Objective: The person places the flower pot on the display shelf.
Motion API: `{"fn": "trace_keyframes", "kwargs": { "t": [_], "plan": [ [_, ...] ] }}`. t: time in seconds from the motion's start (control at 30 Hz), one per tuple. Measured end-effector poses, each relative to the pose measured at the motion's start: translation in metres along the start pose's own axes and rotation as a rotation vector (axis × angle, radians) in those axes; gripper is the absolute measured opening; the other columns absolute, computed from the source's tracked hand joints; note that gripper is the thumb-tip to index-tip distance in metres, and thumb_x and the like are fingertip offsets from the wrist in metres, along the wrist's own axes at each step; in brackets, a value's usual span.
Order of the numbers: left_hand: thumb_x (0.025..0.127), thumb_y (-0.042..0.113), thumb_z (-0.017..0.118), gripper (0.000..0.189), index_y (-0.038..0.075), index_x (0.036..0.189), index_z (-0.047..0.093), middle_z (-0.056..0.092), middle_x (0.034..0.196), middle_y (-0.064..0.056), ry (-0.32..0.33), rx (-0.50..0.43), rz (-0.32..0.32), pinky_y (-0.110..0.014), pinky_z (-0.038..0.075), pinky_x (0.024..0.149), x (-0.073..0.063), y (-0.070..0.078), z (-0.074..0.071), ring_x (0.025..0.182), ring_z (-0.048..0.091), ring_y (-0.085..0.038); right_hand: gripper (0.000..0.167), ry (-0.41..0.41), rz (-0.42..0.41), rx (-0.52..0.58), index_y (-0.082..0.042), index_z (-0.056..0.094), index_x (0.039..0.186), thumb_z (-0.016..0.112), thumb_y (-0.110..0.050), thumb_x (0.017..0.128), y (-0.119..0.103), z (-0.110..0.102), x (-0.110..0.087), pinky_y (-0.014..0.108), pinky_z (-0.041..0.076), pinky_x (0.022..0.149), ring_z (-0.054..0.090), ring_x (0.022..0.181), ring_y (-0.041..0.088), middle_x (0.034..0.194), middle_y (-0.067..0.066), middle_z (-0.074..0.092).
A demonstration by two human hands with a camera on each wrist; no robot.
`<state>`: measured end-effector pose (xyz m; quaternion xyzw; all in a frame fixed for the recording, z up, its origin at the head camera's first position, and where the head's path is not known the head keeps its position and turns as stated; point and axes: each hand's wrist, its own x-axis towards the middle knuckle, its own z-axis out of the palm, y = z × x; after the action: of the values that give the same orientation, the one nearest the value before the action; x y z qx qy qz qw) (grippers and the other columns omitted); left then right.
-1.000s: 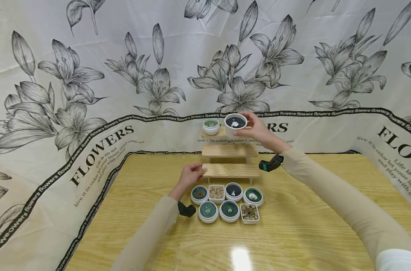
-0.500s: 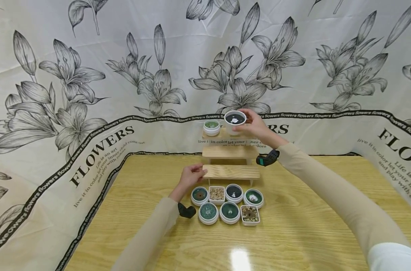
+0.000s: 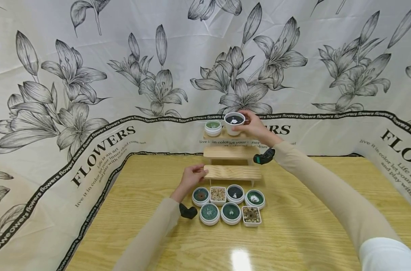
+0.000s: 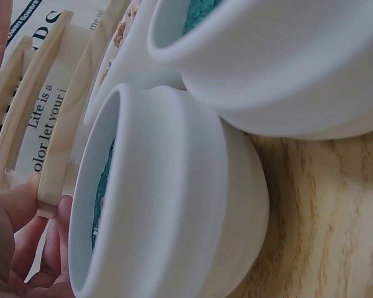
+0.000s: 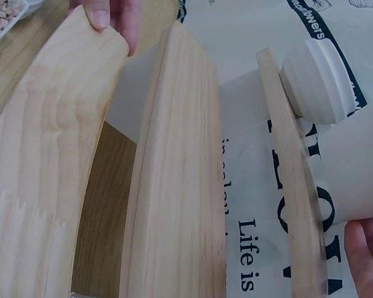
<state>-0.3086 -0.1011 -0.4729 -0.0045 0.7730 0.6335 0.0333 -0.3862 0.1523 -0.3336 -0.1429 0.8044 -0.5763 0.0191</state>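
My right hand (image 3: 255, 128) grips a white round pot (image 3: 230, 130) with dark fill and a white patch inside. The pot is close over the top tier (image 3: 222, 137) of a wooden three-tier stand, right of a small white pot with green fill (image 3: 213, 128). In the right wrist view, the held pot (image 5: 357, 164) shows from the side, with part of my hand below it. My left hand (image 3: 190, 178) pinches the left end of the stand's lowest tier (image 3: 232, 172), thumb on top. The left wrist view shows that tier's end (image 4: 50, 192) between thumb and fingers.
Several white pots sit in two rows in front of the stand: round ones like the dark green pot (image 3: 231, 213) and square ones with pebbles, such as the front-right pot (image 3: 251, 215). A flower-printed cloth (image 3: 158, 139) hangs behind the wooden table (image 3: 293, 226).
My right hand and forearm have shifted slightly left, bringing the held pot a little nearer the small green-filled pot. My left hand keeps its pinch on the lowest tier.
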Motion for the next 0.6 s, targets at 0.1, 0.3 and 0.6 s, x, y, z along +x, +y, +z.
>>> {"fn": "trace_keyframes", "kwargs": {
  "t": [0.1, 0.3, 0.6],
  "plan": [
    [0.089, 0.008, 0.067, 0.040, -0.006, 0.126, 0.060, 0.065, 0.095, -0.014, 0.000, -0.008, -0.002, -0.019, 0.053, 0.059, 0.0006, 0.0000, 0.0004, 0.068, 0.057, -0.005, 0.077, 0.001, 0.005, 0.000, -0.005, 0.029, 0.148, 0.070, -0.006, 0.083, 0.0024, 0.0004, 0.0027, 0.046, 0.037, 0.111, 0.043, 0.128, 0.034, 0.143, 0.023, 0.041],
    [0.089, 0.008, 0.067, 0.038, -0.004, 0.125, 0.061, 0.065, 0.094, -0.012, 0.005, -0.005, -0.001, -0.020, 0.055, 0.061, 0.0013, -0.0009, 0.0009, 0.068, 0.057, -0.004, 0.078, 0.006, 0.017, 0.000, -0.004, 0.027, 0.149, 0.070, -0.007, 0.084, 0.0049, 0.0038, 0.0043, 0.039, 0.043, 0.105, 0.043, 0.127, 0.033, 0.142, 0.023, 0.042],
    [0.089, 0.009, 0.067, 0.039, -0.004, 0.126, 0.060, 0.066, 0.100, -0.017, -0.002, 0.004, 0.004, -0.022, 0.055, 0.062, 0.0012, -0.0001, 0.0003, 0.069, 0.057, -0.005, 0.076, 0.021, 0.016, 0.005, -0.003, 0.028, 0.148, 0.070, -0.006, 0.085, 0.0082, 0.0088, 0.0062, 0.024, 0.048, 0.089, 0.046, 0.119, 0.028, 0.140, 0.023, 0.043]
  ]
}}
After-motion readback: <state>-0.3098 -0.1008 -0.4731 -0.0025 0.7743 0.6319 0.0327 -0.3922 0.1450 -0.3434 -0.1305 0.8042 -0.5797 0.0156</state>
